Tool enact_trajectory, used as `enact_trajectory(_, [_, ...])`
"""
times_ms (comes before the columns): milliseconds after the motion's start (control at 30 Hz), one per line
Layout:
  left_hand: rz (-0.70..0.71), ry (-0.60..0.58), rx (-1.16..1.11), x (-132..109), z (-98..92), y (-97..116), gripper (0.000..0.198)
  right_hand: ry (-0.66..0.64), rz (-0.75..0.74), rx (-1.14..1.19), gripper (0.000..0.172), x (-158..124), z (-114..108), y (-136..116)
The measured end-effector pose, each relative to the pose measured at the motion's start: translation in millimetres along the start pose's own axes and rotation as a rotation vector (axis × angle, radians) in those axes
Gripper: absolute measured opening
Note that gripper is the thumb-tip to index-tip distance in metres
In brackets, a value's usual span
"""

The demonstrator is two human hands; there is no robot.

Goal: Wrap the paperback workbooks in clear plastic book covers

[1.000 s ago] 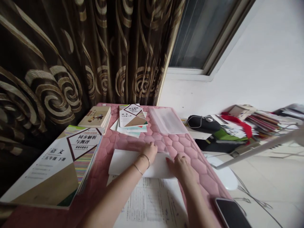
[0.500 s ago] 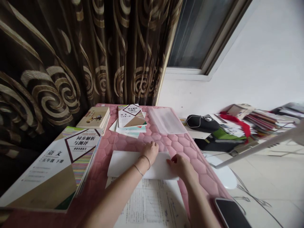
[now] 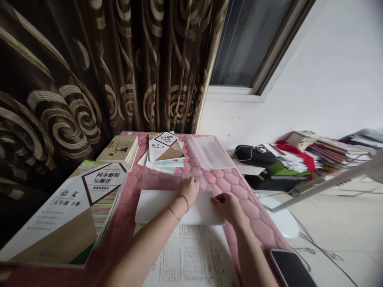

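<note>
A white paper flap (image 3: 155, 207) lies folded across the upper part of a printed page (image 3: 191, 259) in front of me. A clear plastic cover (image 3: 160, 182) extends beyond the flap's far edge. My left hand (image 3: 189, 191), with thin bracelets at the wrist, rests over the flap's far edge, its fingers curled down on the plastic. At the flap's right edge my right hand (image 3: 226, 205) is closed in a pinch; the plastic's edge seems to be between thumb and forefinger, though the fingertips are partly hidden.
A large stack of workbooks (image 3: 66, 215) stands on the left, with tan books (image 3: 118, 148) behind it. Smaller booklets (image 3: 164, 147) and translucent plastic covers (image 3: 209, 152) lie at the back of the pink table cover (image 3: 248, 203). A phone (image 3: 291, 267) sits near the right edge.
My right hand's fingers have shifted very slightly at the flap's right edge. The left hand stays in nearly the same place.
</note>
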State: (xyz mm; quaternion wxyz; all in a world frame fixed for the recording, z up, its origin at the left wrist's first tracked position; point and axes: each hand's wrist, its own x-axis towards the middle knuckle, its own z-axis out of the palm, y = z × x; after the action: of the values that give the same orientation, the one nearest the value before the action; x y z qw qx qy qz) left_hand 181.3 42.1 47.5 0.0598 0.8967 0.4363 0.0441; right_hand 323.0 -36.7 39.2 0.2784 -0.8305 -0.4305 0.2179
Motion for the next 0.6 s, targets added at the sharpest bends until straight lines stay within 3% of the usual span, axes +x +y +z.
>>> enact_trajectory(333, [0.072,0.0,-0.022,-8.9,-5.5,-3.8,0.032,-0.046,-0.057,0.07,0.014,11.8,5.4,16.5])
enact_trajectory(600, [0.042,0.014,-0.021,-15.1,-0.1,-9.7,0.03,-0.159,0.06,0.1,0.025,4.4,-0.5,5.3])
